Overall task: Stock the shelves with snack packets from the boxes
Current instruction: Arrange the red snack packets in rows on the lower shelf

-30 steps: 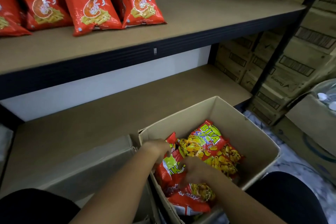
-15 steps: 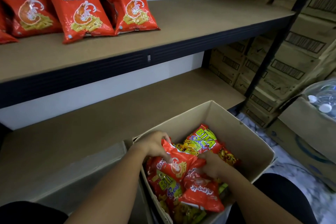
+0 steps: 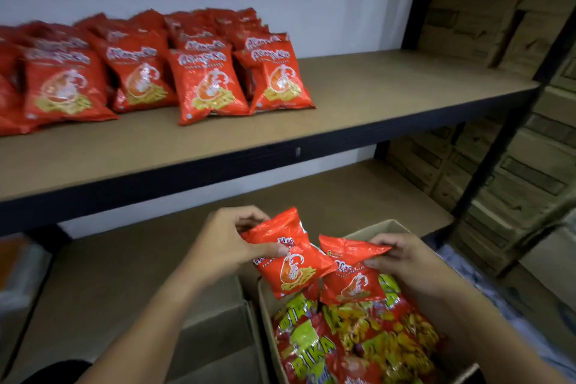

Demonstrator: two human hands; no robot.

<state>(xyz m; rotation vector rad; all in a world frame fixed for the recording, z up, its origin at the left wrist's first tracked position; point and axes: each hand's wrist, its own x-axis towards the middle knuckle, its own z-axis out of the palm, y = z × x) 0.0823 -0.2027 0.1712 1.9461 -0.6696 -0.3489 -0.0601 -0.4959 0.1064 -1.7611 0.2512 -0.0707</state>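
Head view, first note.

— Fingers? The left hand (image 3: 224, 246) has its thumb across the front of a red prawn-cracker packet (image 3: 290, 256) and its fingers curled behind the top edge; the packet hangs below and to the right of that pinch. The right hand (image 3: 405, 262) pinches the top corner of a second red packet (image 3: 352, 274), thumb under, fingers over, so the packet lies to the left of the fingertips.

— Touching each other? The two packets overlap, left one in front, both lifted just above the open cardboard box (image 3: 386, 227).

— Inside the box? Green-and-yellow snack packets (image 3: 358, 346), lying flat below the held ones.

— Further out? The box sits in front of the lower shelf (image 3: 358, 196). On the upper shelf (image 3: 405, 93), rows of matching red packets (image 3: 202, 81) lean upright at the left; blur hides fine print. Stacked cartons (image 3: 514, 165) stand at right.
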